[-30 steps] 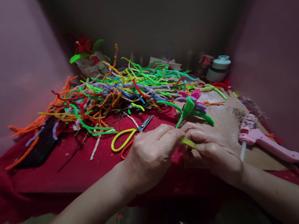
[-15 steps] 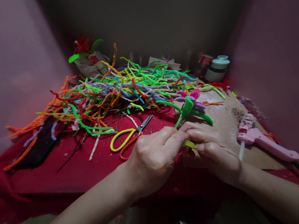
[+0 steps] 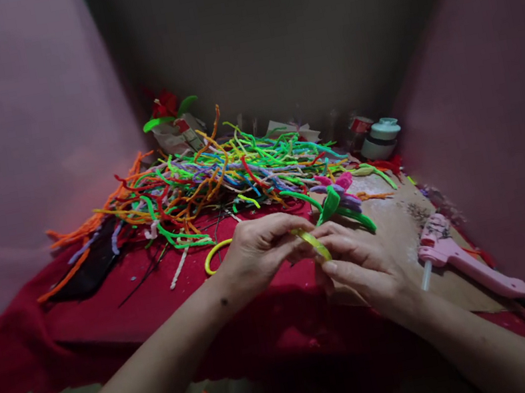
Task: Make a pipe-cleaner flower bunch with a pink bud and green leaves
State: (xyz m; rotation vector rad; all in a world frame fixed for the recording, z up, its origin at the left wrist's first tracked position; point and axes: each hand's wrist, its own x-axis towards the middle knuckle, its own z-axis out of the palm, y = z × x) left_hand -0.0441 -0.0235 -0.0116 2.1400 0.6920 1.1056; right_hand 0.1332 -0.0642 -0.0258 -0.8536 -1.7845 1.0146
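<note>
Both my hands meet above the table's front part. My left hand (image 3: 262, 251) is closed, its fingertips at one end of a curved yellow-green strip (image 3: 315, 244) that looks like tape. My right hand (image 3: 369, 266) is closed, with its thumb and fingers by the strip's other end. From behind my right fingers rises a pipe cleaner flower (image 3: 336, 193) with pink and purple petals and green leaves; its stem is hidden by the hands. Scissors (image 3: 212, 258) lie just behind my left hand, which covers all but the yellow handle.
A heap of coloured pipe cleaners (image 3: 217, 170) spreads across the red cloth (image 3: 112, 324). To the right, a pink glue gun (image 3: 466, 255) lies on cardboard (image 3: 389, 221). A pale blue-lidded jar (image 3: 381, 138) stands behind. A black flat object (image 3: 88, 258) lies left.
My left hand has moved up and back, now covering most of the scissors. More of the yellow-green strip shows between the hands. The whole view has shifted slightly.
</note>
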